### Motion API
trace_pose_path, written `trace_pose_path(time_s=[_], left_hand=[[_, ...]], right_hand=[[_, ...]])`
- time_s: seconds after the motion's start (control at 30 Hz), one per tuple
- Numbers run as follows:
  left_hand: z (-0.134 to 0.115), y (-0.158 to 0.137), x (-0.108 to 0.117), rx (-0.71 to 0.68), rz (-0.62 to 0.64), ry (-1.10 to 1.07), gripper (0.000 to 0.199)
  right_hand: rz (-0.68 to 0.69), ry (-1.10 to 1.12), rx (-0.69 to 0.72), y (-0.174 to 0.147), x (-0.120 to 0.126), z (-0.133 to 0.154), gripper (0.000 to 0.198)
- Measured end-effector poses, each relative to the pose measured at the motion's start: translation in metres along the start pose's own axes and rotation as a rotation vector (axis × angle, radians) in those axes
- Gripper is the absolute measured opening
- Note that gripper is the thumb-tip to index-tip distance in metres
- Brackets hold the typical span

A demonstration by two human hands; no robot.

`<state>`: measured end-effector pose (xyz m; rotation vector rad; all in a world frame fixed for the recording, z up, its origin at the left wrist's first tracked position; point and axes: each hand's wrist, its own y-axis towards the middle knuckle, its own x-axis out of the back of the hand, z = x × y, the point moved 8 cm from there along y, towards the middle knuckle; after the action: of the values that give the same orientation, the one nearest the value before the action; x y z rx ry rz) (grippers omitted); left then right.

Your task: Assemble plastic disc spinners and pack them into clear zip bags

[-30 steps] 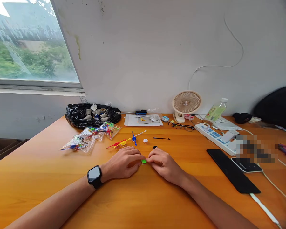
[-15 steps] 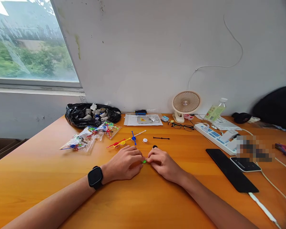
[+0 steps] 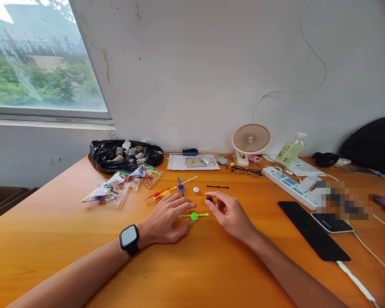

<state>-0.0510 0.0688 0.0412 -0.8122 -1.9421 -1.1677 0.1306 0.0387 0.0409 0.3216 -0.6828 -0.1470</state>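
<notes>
A green arrow spinner (image 3: 194, 217) lies on the wooden table between my hands, its pointer lying left to right across a round base. My left hand (image 3: 168, 218) rests at its left with fingers spread, thumb and fingertips near the tail of the arrow. My right hand (image 3: 229, 214) is lifted to the right of the arrow tip, thumb and forefinger apart, near a small black disc (image 3: 209, 199) partly hidden by the fingers. Beyond lie a white disc (image 3: 196, 190), a black arrow (image 3: 218, 186), a blue spinner with a white arrow (image 3: 180, 187), and red (image 3: 156, 195) and yellow (image 3: 167, 193) spinners.
Clear bags of coloured spinner parts (image 3: 111, 190) lie at the left, before a black plastic bag (image 3: 98, 156). At the back stand a fan (image 3: 250, 139) and glasses (image 3: 244, 170). A power strip (image 3: 287, 184) and a black phone-like slab (image 3: 312, 231) are on the right.
My hands have parted from the green spinner, uncovering its whole arrow. The right hand has moved right and opened; the left fingers have spread. The watch screen has lit up.
</notes>
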Motion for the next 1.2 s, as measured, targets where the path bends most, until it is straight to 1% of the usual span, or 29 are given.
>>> trace_pose_path(time_s=[0.03,0.07,0.13,0.17,0.2,0.27,0.33,0.4,0.5,0.6,0.7,0.77,0.87,0.97,1.03,1.1,1.2], left_hand=[[0.001,-0.001,0.003,0.008,-0.021,-0.007,0.039],[0.002,-0.001,0.006,0.013,-0.043,-0.014,0.040],[0.004,-0.003,0.012,0.024,-0.091,-0.026,0.042],[0.005,-0.003,0.015,0.032,-0.114,-0.028,0.042],[0.007,-0.004,0.017,0.042,-0.137,-0.028,0.043],[0.010,-0.005,0.021,0.063,-0.173,-0.023,0.041],[0.014,-0.005,0.022,0.082,-0.196,-0.017,0.037],[0.018,-0.005,0.023,0.100,-0.212,-0.005,0.033],[0.027,-0.004,0.027,0.138,-0.247,0.034,0.027],[0.041,-0.005,0.033,0.201,-0.290,0.108,0.022],[0.055,-0.006,0.034,0.276,-0.298,0.189,0.021],[0.062,-0.008,0.033,0.321,-0.285,0.228,0.021],[0.069,-0.010,0.029,0.370,-0.262,0.265,0.022],[0.074,-0.011,0.024,0.397,-0.234,0.283,0.022],[0.077,-0.012,0.021,0.402,-0.214,0.280,0.022],[0.080,-0.012,0.018,0.401,-0.198,0.269,0.021],[0.083,-0.013,0.016,0.403,-0.185,0.253,0.022]], right_hand=[[0.036,0.028,-0.043,0.000,-0.002,-0.002,0.039],[0.101,0.080,-0.090,-0.001,-0.007,-0.004,0.044],[0.215,0.234,-0.178,-0.003,-0.017,-0.009,0.050],[0.224,0.305,-0.212,-0.003,-0.018,-0.012,0.053],[0.196,0.353,-0.235,-0.001,-0.016,-0.016,0.054],[0.070,0.371,-0.246,0.005,-0.003,-0.026,0.054],[-0.017,0.328,-0.249,0.011,0.009,-0.038,0.050],[-0.067,0.248,-0.223,0.017,0.020,-0.049,0.045],[-0.143,0.012,-0.093,0.024,0.034,-0.057,0.033],[-0.169,-0.272,0.043,0.026,0.036,-0.060,0.030],[-0.136,-0.411,0.086,0.026,0.030,-0.067,0.036],[-0.097,-0.454,0.090,0.025,0.026,-0.071,0.037],[-0.061,-0.514,0.068,0.026,0.024,-0.073,0.031],[-0.071,-0.562,0.029,0.026,0.028,-0.072,0.018],[-0.092,-0.577,0.021,0.027,0.031,-0.068,0.014],[-0.119,-0.554,0.018,0.027,0.034,-0.066,0.013],[-0.164,-0.441,-0.004,0.026,0.035,-0.066,0.012]])
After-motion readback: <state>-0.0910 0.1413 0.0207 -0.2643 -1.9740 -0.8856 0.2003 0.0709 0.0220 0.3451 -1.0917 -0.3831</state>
